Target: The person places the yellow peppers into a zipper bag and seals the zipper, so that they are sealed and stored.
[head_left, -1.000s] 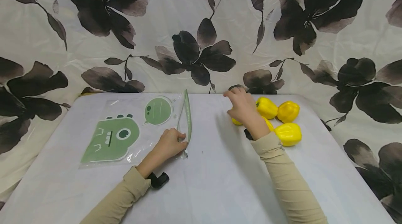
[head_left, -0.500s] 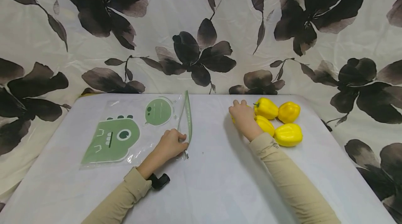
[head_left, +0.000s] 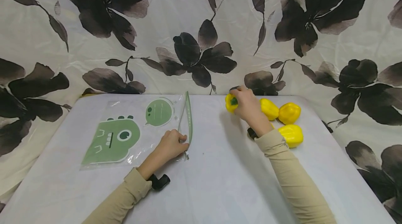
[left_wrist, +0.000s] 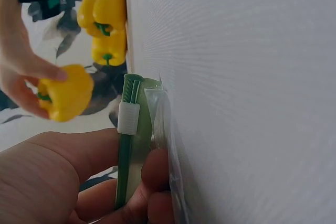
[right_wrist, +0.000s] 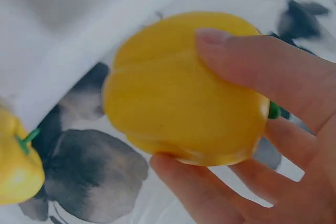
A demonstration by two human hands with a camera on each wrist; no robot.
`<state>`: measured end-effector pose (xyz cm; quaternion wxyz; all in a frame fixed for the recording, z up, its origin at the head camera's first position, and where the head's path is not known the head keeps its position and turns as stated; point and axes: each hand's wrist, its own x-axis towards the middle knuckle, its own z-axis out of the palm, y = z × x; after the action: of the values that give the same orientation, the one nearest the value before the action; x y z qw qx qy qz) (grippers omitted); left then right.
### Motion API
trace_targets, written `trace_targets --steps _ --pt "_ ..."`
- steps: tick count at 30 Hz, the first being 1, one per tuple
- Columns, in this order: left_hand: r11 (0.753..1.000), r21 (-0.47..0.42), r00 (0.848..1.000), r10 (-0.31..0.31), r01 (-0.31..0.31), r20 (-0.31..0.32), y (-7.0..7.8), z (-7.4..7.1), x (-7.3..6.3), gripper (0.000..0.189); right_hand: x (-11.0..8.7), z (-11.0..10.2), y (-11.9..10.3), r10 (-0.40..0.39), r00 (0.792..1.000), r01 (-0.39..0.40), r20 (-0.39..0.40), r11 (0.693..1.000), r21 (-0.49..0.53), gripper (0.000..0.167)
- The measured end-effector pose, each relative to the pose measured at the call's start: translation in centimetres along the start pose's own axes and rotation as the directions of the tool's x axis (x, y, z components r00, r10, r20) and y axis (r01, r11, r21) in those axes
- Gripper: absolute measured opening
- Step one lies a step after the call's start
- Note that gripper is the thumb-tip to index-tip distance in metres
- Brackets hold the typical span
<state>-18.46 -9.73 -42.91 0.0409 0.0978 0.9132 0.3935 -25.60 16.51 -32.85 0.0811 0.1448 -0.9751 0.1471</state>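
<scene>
My right hand [head_left: 249,107] grips a yellow bell pepper [head_left: 230,104] and holds it up off the table. In the right wrist view the thumb lies across the top of the pepper [right_wrist: 173,87], fingers curled beneath, with its green stem toward the palm. My left hand [head_left: 169,144] pinches the open mouth of a clear zip bag [head_left: 150,135] printed with a green monster. The bag lies flat, its green-edged mouth facing right. A white slider [left_wrist: 128,118] sits near one end of the green zip strip, seen in the left wrist view.
More yellow bell peppers [head_left: 289,113] stand grouped at the right of the white table [head_left: 201,189], one partly hidden by my right forearm. A floral cloth [head_left: 201,14] hangs behind the table's back edge.
My right hand reached down to the leftmost bell pepper, took hold of it and raised it. The left hand has stayed at the bag's mouth.
</scene>
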Motion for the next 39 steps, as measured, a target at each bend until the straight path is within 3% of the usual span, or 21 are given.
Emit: trace_targets --steps 4,8,11,14,17,21,28,29,31,34,36,39 --pt "1.000 0.001 1.000 -0.001 0.001 0.000 0.0 0.0 0.1 0.033 0.2 -1.4 -0.5 0.027 0.997 -0.015 -0.076 0.987 0.159 0.063" --pt "1.000 0.003 1.000 -0.008 0.008 0.003 -0.1 0.1 0.1 0.033 0.2 -2.1 -1.0 0.049 0.983 0.007 -0.175 0.953 0.302 0.066" --pt "1.000 0.009 1.000 -0.010 0.010 0.003 -0.2 0.1 0.1 0.033 0.2 -2.2 -1.2 0.060 0.965 0.058 -0.256 0.902 0.429 0.066" --pt "1.000 0.014 1.000 -0.012 0.012 0.003 -0.3 0.2 0.1 0.033 0.2 -1.9 -1.5 0.090 0.944 0.112 -0.318 0.817 0.565 0.068" --pt "1.000 0.017 1.000 -0.013 0.013 0.005 -0.3 0.2 0.1 0.033 0.2 -1.4 -1.9 0.136 0.927 0.169 -0.350 0.680 0.713 0.070" --pt "1.000 0.021 1.000 -0.006 0.006 0.006 -0.1 0.1 0.1 0.034 0.3 -0.4 -2.5 0.186 0.921 0.236 -0.343 0.434 0.870 0.071" --pt "0.999 0.047 1.000 0.025 -0.025 -0.015 0.1 0.0 0.1 0.035 0.7 1.5 -4.4 0.207 0.950 0.242 -0.233 -0.021 0.970 0.067" --pt "0.999 0.046 0.999 0.029 -0.028 -0.018 0.0 -0.1 0.1 0.034 0.7 2.0 -4.6 0.199 0.957 0.227 -0.209 -0.073 0.971 0.066" --pt "0.999 0.043 0.999 0.028 -0.027 -0.019 0.0 -0.1 0.1 0.034 0.8 3.2 -5.0 0.169 0.974 0.178 -0.152 -0.147 0.973 0.065" --pt "0.998 0.054 0.999 0.031 -0.030 -0.016 0.1 -0.3 0.2 0.031 0.8 5.3 -5.2 0.122 0.991 0.070 -0.049 -0.173 0.982 0.065" --pt "0.997 0.068 0.999 0.040 -0.038 -0.017 0.2 -0.4 0.2 0.029 0.8 6.8 -5.1 0.085 0.996 -0.005 0.018 -0.144 0.990 0.066" --pt "0.996 0.078 0.999 0.049 -0.048 -0.016 0.5 -0.6 0.3 0.027 0.7 8.7 -4.7 0.049 0.994 -0.097 0.099 -0.048 0.994 0.068"
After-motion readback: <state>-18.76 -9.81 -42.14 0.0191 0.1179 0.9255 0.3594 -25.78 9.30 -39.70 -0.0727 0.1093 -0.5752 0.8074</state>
